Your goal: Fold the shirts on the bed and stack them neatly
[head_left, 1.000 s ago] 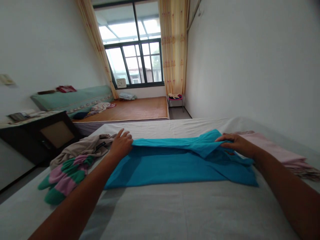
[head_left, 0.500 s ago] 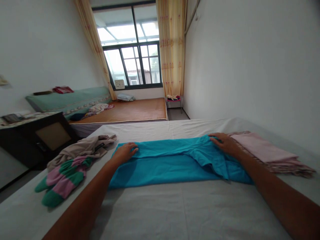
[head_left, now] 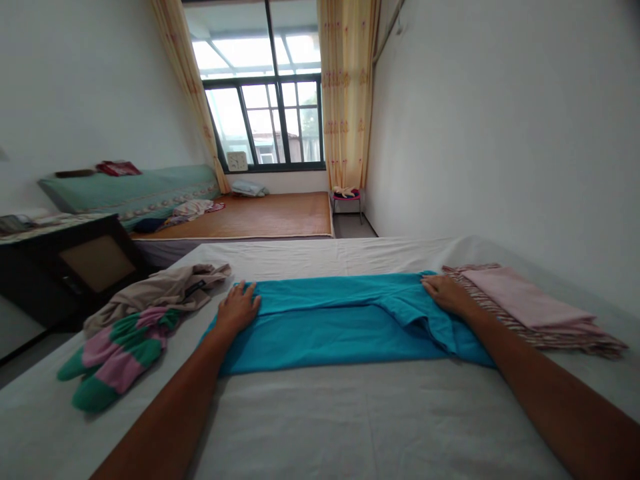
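A turquoise T-shirt lies on the white sheet in front of me, folded into a long strip with one sleeve turned in at the right. My left hand rests on its far left corner, fingers spread and flat on the cloth. At the far right end, my right hand lies on the fabric near the sleeve. Its fingers are stretched out, and the cloth under the palm is hidden.
Striped socks and a crumpled beige garment lie to the left. On the right sits a stack of folded pink cloth. A dark cabinet and a bed with a brown mat stand beyond the white sheet.
My left hand has slid left along the shirt's far edge and its fingers have spread. The right hand has shifted slightly and now lies flatter. The view has tilted a little.
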The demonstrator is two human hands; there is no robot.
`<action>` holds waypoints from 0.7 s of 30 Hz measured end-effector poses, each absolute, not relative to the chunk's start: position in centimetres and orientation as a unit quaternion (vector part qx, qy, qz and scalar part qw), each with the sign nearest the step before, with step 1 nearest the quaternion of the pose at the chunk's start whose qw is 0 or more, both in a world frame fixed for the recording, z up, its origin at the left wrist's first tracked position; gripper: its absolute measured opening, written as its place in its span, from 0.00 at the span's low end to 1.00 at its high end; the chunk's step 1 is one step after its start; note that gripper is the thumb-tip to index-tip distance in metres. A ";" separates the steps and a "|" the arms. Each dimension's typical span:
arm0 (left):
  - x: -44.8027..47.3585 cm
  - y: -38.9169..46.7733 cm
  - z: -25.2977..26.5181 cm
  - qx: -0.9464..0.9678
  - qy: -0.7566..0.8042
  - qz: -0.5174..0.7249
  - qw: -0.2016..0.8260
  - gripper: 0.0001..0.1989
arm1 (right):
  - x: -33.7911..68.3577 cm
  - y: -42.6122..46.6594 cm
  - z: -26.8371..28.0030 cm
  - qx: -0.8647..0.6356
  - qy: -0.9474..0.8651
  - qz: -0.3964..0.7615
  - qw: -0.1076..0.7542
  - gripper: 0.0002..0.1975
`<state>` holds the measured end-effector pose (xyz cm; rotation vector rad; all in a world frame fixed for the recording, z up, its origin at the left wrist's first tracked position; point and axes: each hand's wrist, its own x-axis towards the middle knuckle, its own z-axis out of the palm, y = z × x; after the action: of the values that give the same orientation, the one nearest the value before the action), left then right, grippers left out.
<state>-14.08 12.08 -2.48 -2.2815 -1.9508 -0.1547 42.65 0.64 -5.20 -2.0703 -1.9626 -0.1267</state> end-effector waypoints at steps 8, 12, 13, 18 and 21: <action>-16.4 11.7 -1.9 -0.732 -0.677 -0.041 0.059 0.28 | 44.0 1.5 -6.6 -0.795 -0.580 -0.101 0.148 0.27; -16.4 11.0 -1.3 -0.730 -0.679 -0.038 0.073 0.28 | 44.1 1.4 -7.2 -0.807 -0.564 -0.086 0.153 0.30; -16.4 11.0 -1.2 -0.731 -0.678 -0.037 0.067 0.28 | 44.1 1.3 -7.2 -0.808 -0.563 -0.082 0.152 0.30; -17.1 11.3 0.4 -0.764 -0.639 -0.072 0.052 0.22 | 43.8 0.7 -6.7 -0.791 -0.582 -0.067 0.176 0.28; -17.9 11.5 1.5 -0.737 -0.655 -0.128 0.111 0.20 | 43.0 0.2 -5.7 -0.748 -0.622 -0.058 0.224 0.26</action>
<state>-17.94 11.54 1.47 -2.1635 -1.9232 -0.3761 43.03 0.21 -5.67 -2.0647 -1.7164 -0.1601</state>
